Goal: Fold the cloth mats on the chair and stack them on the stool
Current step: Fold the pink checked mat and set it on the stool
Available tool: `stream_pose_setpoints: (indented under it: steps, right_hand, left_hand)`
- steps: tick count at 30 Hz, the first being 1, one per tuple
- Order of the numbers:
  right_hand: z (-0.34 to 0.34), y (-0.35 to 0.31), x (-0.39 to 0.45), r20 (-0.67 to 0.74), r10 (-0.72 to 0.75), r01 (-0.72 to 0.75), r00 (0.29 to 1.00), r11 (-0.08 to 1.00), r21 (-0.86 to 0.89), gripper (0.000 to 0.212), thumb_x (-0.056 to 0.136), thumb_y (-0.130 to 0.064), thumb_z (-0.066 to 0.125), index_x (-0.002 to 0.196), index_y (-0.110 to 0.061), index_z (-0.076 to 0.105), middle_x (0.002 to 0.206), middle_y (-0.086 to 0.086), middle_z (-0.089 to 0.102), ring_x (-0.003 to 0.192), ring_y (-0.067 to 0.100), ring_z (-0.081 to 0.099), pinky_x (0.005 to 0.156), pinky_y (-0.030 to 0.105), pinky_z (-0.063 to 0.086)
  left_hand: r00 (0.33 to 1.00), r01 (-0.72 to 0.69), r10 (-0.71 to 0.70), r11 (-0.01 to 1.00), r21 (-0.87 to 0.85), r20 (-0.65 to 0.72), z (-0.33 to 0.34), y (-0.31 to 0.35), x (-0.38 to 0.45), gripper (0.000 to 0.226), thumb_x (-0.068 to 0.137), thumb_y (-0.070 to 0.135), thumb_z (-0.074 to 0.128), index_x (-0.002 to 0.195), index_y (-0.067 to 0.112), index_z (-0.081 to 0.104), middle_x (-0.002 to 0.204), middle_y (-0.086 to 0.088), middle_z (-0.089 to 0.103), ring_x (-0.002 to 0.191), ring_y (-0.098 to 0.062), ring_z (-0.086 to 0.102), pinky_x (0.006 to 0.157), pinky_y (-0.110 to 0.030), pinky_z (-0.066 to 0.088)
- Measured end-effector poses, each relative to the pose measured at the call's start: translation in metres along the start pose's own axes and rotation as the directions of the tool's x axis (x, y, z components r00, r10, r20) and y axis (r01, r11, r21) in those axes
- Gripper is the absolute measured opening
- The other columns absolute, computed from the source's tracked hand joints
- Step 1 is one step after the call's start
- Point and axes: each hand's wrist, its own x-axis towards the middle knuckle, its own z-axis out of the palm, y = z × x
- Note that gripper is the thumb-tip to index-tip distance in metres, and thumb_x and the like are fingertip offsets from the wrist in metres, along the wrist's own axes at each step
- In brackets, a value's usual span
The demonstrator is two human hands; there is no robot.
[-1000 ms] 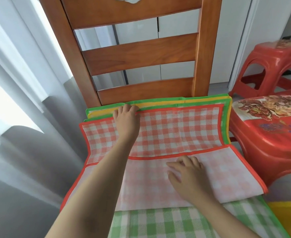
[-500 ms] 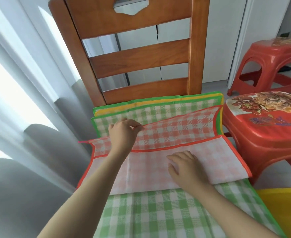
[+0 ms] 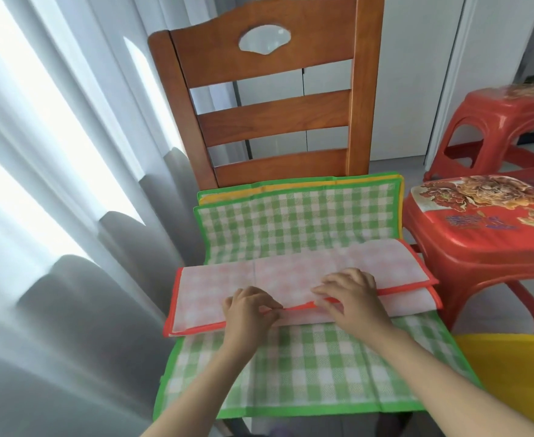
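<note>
Head view shows the red mat (image 3: 291,272) now folded over toward 6 o'clock, left hand (image 3: 248,310) pinching its border, right hand (image 3: 351,298) pressing loosely curled, so another fold likely precedes stacking on the stool (image 3: 480,234) at 3 o'clock.

Pale pink checked mat (image 3: 291,272) edged orange, green-white gingham mat (image 3: 297,367), brown chair (image 3: 278,121), red stool (image 3: 480,234)

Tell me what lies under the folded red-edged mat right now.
The folded red-edged mat lies on a spread green checked mat, with yellow and green edges of more mats showing behind. The chair seat is covered.
</note>
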Motion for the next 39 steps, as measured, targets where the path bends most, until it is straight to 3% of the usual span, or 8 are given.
stream_pose_setpoints:
  steps: [5, 9, 14, 20, 28, 31, 34, 39]
  right_hand:
    - [0.012, 0.005, -0.014, 0.138, -0.01, 0.005, 0.99, 0.999, 0.035, 0.038, 0.076, -0.06, 0.046, 0.091, -0.035, 0.072, 0.097, -0.013, 0.065, 0.097, 0.012, 0.05, 0.084, 0.028, 0.031]
    - [0.014, 0.009, -0.016, 0.094, -0.079, 0.076, 0.992, 0.996, 0.039, 0.035, 0.075, -0.059, 0.052, 0.09, -0.033, 0.071, 0.091, -0.014, 0.062, 0.092, 0.005, 0.044, 0.082, 0.026, 0.033]
    - [0.015, 0.011, -0.017, 0.014, -0.147, 0.146, 0.989, 0.988, 0.049, 0.027, 0.077, -0.054, 0.056, 0.077, -0.031, 0.071, 0.08, -0.014, 0.061, 0.085, 0.005, 0.044, 0.082, 0.022, 0.028]
    - [0.017, 0.01, -0.018, 0.002, -0.245, 0.245, 0.97, 0.969, 0.028, 0.024, 0.079, -0.044, 0.057, 0.065, -0.028, 0.068, 0.07, -0.016, 0.061, 0.077, 0.006, 0.043, 0.077, 0.023, 0.031]
    - [0.018, 0.007, -0.019, 0.028, -0.255, 0.254, 0.967, 0.967, 0.038, 0.028, 0.082, -0.044, 0.055, 0.065, -0.025, 0.066, 0.068, -0.015, 0.061, 0.072, 0.009, 0.044, 0.07, 0.022, 0.033]
    - [0.017, 0.007, -0.019, 0.033, -0.25, 0.248, 0.968, 0.967, 0.052, 0.028, 0.082, -0.044, 0.056, 0.065, -0.024, 0.066, 0.067, -0.014, 0.06, 0.072, 0.009, 0.042, 0.069, 0.021, 0.032]
    - [0.018, 0.007, -0.019, 0.05, -0.256, 0.252, 0.965, 0.965, 0.071, 0.028, 0.082, -0.044, 0.057, 0.065, -0.023, 0.065, 0.067, -0.013, 0.06, 0.072, 0.009, 0.043, 0.068, 0.02, 0.032]
    - [0.02, 0.01, -0.02, 0.113, -0.232, 0.22, 0.966, 0.97, 0.104, 0.028, 0.081, -0.045, 0.059, 0.066, -0.022, 0.065, 0.067, -0.013, 0.061, 0.068, 0.013, 0.049, 0.068, 0.019, 0.035]
  left_hand:
    - [0.994, 0.02, 0.0, 0.983, -0.185, 0.106, 0.011, -0.019, -0.007, 0.029, 0.071, 0.031, 0.079, 0.058, 0.046, 0.058, 0.091, 0.022, 0.058, 0.099, -0.008, 0.055, 0.099, -0.036, 0.031]
    - [0.994, -0.032, 0.059, 0.96, -0.277, 0.09, 0.016, -0.031, -0.007, 0.016, 0.072, 0.033, 0.076, 0.064, 0.04, 0.064, 0.091, 0.022, 0.061, 0.095, 0.0, 0.055, 0.095, -0.046, 0.043]
    - [0.986, -0.123, 0.141, 0.977, -0.175, 0.09, 0.014, -0.043, -0.005, 0.028, 0.078, 0.026, 0.075, 0.067, 0.041, 0.053, 0.097, 0.023, 0.058, 0.095, 0.004, 0.052, 0.105, -0.034, 0.025]
    - [0.964, -0.191, 0.206, 0.977, -0.098, 0.17, 0.005, -0.049, -0.006, 0.008, 0.082, 0.028, 0.07, 0.076, 0.026, 0.065, 0.103, 0.019, 0.056, 0.1, 0.02, 0.038, 0.1, -0.025, 0.022]
    - [0.975, -0.209, 0.192, 0.962, 0.176, 0.108, 0.021, -0.017, 0.013, 0.03, 0.097, 0.038, 0.043, 0.103, 0.014, 0.06, 0.103, -0.001, 0.056, 0.099, -0.019, 0.047, 0.089, -0.029, 0.036]
    - [0.978, -0.18, 0.156, 0.967, 0.182, 0.142, 0.034, -0.005, 0.033, 0.032, 0.096, 0.029, 0.041, 0.124, 0.017, 0.052, 0.13, -0.005, 0.048, 0.122, -0.026, 0.041, 0.102, -0.034, 0.03]
    - [0.968, -0.112, 0.066, 0.977, 0.182, 0.242, 0.051, 0.006, 0.051, 0.052, 0.098, 0.036, 0.031, 0.148, 0.024, 0.023, 0.158, -0.007, 0.015, 0.147, -0.027, 0.007, 0.119, -0.042, 0.006]
    - [0.961, -0.057, -0.047, 0.931, 0.361, 0.272, 0.073, 0.01, 0.058, 0.066, 0.093, 0.059, 0.014, 0.151, 0.031, 0.0, 0.16, -0.006, -0.004, 0.147, -0.027, -0.009, 0.116, -0.054, -0.008]
